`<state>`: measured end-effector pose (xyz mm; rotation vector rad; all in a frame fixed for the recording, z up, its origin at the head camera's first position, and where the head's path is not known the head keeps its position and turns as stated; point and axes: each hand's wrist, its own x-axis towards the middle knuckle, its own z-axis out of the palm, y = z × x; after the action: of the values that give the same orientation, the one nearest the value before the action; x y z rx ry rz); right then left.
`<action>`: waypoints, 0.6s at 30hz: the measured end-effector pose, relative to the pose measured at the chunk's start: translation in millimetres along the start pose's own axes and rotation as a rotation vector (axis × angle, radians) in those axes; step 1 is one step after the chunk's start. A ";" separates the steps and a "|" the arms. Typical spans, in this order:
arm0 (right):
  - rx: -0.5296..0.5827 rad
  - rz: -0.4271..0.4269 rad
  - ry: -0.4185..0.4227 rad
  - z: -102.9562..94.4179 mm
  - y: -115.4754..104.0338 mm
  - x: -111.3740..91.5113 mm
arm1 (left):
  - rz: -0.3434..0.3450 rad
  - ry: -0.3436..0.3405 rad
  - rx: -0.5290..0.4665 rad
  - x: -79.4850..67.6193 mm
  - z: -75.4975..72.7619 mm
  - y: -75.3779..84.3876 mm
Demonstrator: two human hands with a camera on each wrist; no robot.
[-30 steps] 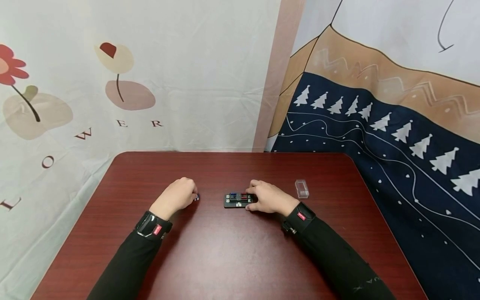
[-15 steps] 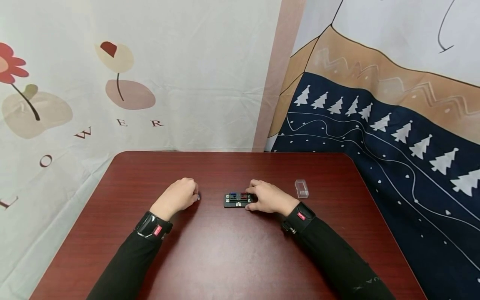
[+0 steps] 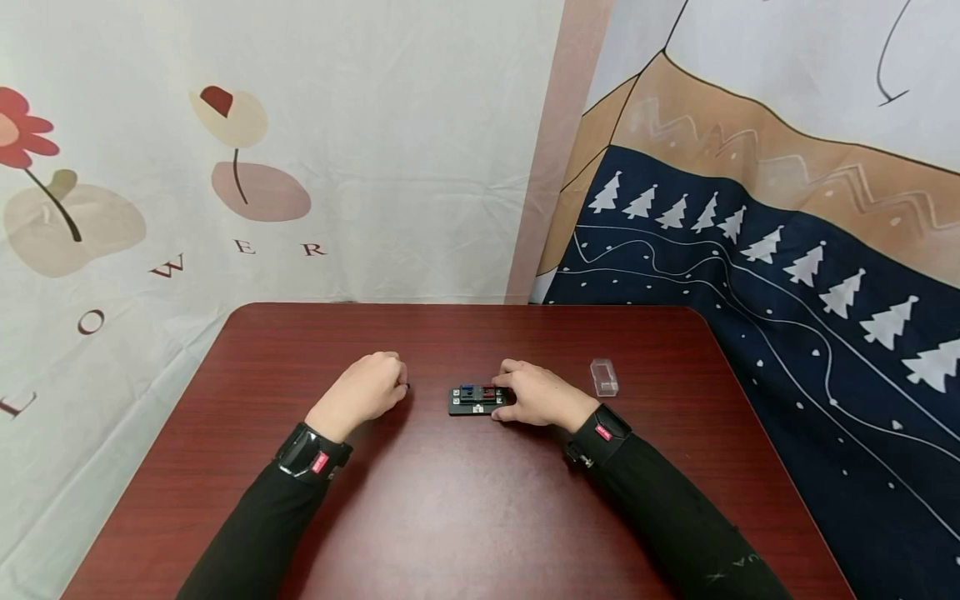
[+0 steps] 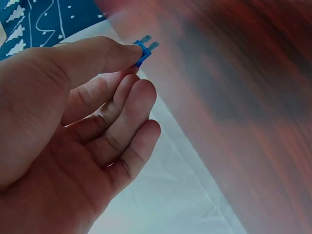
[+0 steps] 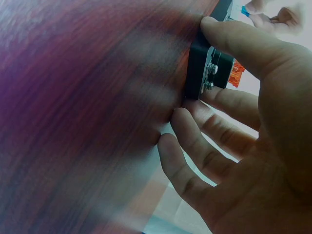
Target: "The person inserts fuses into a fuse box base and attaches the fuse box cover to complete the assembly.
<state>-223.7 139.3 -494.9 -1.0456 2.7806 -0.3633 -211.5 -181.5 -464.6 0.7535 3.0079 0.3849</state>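
My left hand (image 3: 363, 387) pinches a blue blade fuse (image 4: 143, 53) between thumb and forefinger. The fuse's two metal prongs point away from the fingertips in the left wrist view, and the other fingers curl loosely beneath. A black fuse block (image 3: 472, 402) lies flat on the table, with blue and red fuses seated along its top. Thumb and fingers of my right hand (image 3: 540, 394) grip the block's right end. Up close in the right wrist view, an orange-red fuse (image 5: 236, 74) and screw terminals (image 5: 211, 73) show on the block. The left hand is to the block's left, apart from it.
A small clear plastic box (image 3: 603, 377) sits on the reddish-brown table (image 3: 480, 500), behind and right of the right hand. Printed cloth hangings (image 3: 420, 167) rise beyond the table's far edge.
My left hand has shifted slightly right, toward the fuse block, carrying the blue fuse, which is now mostly hidden in the head view. The right hand and block stay put.
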 end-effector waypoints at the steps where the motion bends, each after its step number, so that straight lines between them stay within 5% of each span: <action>1: -0.001 -0.001 0.000 0.1 0.0 0.0 | 0.011 0.010 0.001 0.5 -1.2 2.4; 18: 0.000 -0.009 0.005 1.2 1.7 -2.3 | 0.184 0.103 0.037 8.9 -17.0 47.9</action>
<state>-222.7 141.9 -496.5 -1.0588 2.7813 -0.3675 -198.6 -140.4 -436.1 1.0490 3.0578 0.3850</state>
